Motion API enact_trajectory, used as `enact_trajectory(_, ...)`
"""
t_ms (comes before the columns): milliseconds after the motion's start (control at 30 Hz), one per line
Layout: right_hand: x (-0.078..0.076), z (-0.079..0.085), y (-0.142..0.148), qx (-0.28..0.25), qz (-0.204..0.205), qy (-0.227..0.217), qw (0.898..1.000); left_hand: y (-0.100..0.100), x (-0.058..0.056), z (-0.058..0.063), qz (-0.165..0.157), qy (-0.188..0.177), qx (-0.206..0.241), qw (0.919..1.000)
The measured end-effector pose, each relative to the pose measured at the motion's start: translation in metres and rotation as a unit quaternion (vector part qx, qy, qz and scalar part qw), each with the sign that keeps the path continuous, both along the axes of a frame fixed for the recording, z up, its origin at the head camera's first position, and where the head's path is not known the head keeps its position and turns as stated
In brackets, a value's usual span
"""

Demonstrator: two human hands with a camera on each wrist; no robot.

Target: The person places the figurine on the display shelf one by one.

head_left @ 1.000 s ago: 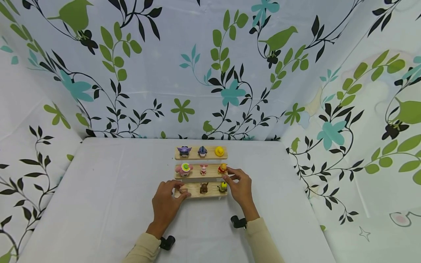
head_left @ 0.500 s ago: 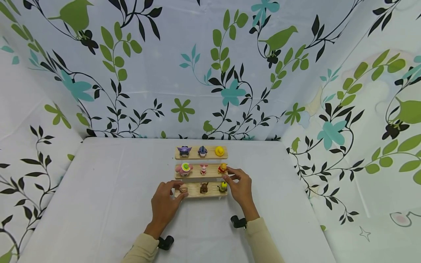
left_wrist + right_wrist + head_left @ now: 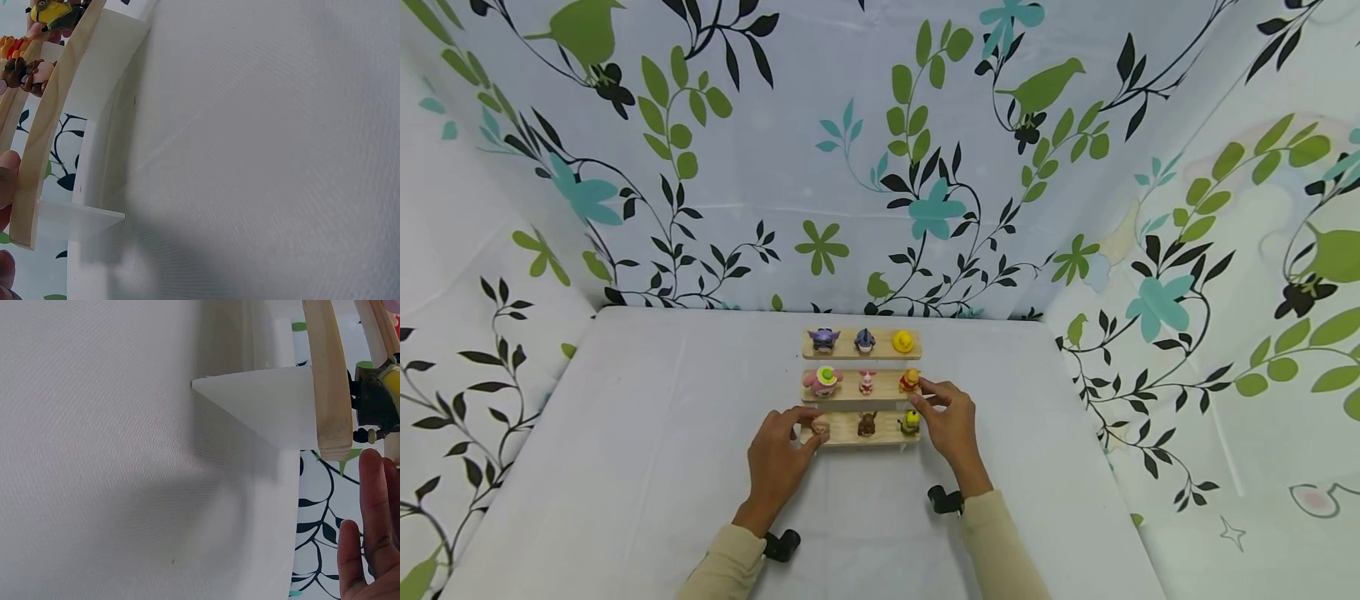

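Note:
A three-tier wooden display stand (image 3: 842,442) with pale side supports bears several small toy figurines. At the bottom tier's left end, my left hand (image 3: 778,458) pinches a tan figurine (image 3: 820,426), partly hidden by the fingers. My right hand (image 3: 953,421) is at the middle tier's right end, thumb and forefinger about a Winnie-the-Pooh figurine (image 3: 910,380); the contact is small to see. On the bottom tier stand a brown long-eared figurine (image 3: 867,424) and a yellow-green one (image 3: 910,422). In the right wrist view, other right-hand fingers (image 3: 375,500) extend straight beside the stand.
The middle tier also holds a pink figurine with a green top (image 3: 824,380) and a small pink one (image 3: 867,382). On the top tier are a purple figurine (image 3: 823,339), a blue one (image 3: 864,340) and a yellow duck (image 3: 902,341). A leaf-patterned cloth (image 3: 865,208) hangs behind the white table (image 3: 662,458).
The left thumb has shifted slightly back toward the left and covers a little less of the bottom tier. The right hand stays at the Winnie-the-Pooh figurine. The head view tilts slightly.

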State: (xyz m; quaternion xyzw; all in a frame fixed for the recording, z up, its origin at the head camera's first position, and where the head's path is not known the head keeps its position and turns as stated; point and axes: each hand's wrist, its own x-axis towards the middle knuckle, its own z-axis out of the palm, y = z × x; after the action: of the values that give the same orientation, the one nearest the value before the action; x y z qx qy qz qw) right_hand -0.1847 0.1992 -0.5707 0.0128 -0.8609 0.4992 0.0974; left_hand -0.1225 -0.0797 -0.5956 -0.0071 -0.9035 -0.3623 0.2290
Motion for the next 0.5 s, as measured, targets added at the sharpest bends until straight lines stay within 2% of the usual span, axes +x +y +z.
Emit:
enact_trajectory(267, -0.0005, 0.0014, -0.0012, 0.008, 0.000, 0.003, 1.000, -0.0024, -0.0023, -0.0024, 0.006, -0.009, 0.007, 0.9999)
enact_trajectory(500, 0.0005, 0.0026, -0.0026, 0.004, -0.006, -0.002, 1.000, -0.0031, -0.0010, -0.0015, -0.001, -0.010, 0.014, 0.9998)
